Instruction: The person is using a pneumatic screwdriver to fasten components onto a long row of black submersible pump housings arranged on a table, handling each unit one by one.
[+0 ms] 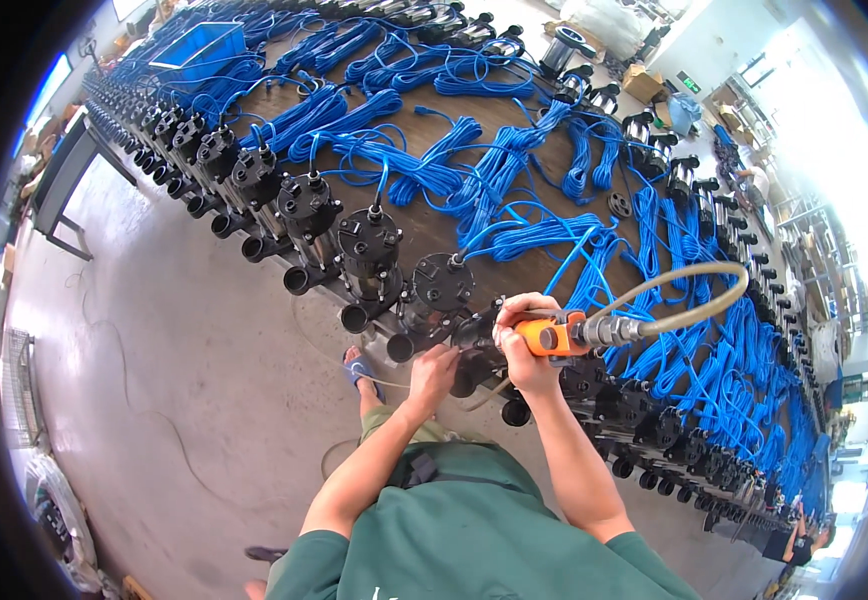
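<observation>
At the near edge of a long brown table [412,122], a person in a green shirt works along a row of black-topped metal pumps [369,245]. Right hand [527,345] clamped round an orange tool [554,338], which sits above the near row; a pale hose [726,290] loops off its right end. Left hand [435,371], just left of it, has fingers curled against dark fittings; whether they grip, cannot tell.

Containers: blue bin [197,65] at the far left, among blue cable bundles [494,180]; its contents I cannot make out. Wire basket [20,385] at the left, contents unclear too. Cardboard box [641,83] beyond the far row.

Hard to see: the tool's working end, behind the right hand; whatever the left fingertips meet. Another person [804,545], far right, is small and partly cut off. Glare washes out the right side.

Edges: pumps line both long sides of the table, cables covering most of its top. Open grey floor [224,400] lies left of the person, crossed by a thin line, with a dark stand [62,175] farther off.
</observation>
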The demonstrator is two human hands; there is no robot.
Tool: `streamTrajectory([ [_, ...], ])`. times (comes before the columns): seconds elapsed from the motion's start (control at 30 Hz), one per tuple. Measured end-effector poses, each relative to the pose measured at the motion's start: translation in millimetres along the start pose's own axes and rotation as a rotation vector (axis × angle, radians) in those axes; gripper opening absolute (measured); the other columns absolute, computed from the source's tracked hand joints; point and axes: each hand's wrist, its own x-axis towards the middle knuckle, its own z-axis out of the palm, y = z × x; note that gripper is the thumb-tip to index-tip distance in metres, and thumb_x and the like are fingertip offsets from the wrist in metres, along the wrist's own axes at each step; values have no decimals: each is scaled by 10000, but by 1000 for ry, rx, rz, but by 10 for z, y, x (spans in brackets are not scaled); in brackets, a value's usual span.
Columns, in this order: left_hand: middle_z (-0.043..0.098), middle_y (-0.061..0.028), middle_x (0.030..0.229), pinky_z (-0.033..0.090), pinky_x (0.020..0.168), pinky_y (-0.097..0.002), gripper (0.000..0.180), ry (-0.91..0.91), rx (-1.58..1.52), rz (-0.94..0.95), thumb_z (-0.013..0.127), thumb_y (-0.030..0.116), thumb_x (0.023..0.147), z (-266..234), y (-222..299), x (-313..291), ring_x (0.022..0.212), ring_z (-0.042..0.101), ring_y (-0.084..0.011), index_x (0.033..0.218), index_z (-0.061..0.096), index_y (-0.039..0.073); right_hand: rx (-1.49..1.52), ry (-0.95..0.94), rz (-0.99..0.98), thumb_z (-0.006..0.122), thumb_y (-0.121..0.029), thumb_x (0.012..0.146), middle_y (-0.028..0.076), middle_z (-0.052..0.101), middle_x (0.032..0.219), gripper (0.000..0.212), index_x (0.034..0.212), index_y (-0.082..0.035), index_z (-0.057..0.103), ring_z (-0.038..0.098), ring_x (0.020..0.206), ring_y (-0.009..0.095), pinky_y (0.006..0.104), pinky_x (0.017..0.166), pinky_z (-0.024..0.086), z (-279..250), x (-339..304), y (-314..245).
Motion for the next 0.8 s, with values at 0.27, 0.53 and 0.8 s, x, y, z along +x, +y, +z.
streamTrajectory([
  [0.27, 693, -158, 882, 534, 690, -431, 141, -62, -13, 3, 680, 86, 874, -84, 41, 61, 779, 678, -370, 977, 737, 8, -18, 53, 14, 625, 36, 793, 85, 702, 937, 269, 1062, 23, 638, 658, 799, 97, 233, 703, 520, 108, 140, -120],
  [0.53, 671, -256, 838, 519, 695, -524, 182, -429, 207, -185, 611, 157, 865, -773, 535, 510, 828, 676, -437, 850, 695, -3, -124, 20, -68, 681, 18, 650, 83, 675, 800, 244, 891, -15, 661, 661, 676, 185, 294, 637, 532, 161, 272, -83],
  [0.8, 691, -110, 733, 499, 590, -316, 159, -430, 171, 162, 671, 137, 913, -1610, 1788, 2920, 596, 645, -207, 854, 713, -5, -212, 89, -93, 732, -103, 748, 119, 711, 916, 348, 1076, 2, 683, 689, 646, 201, 297, 598, 554, 5, 285, -424],
])
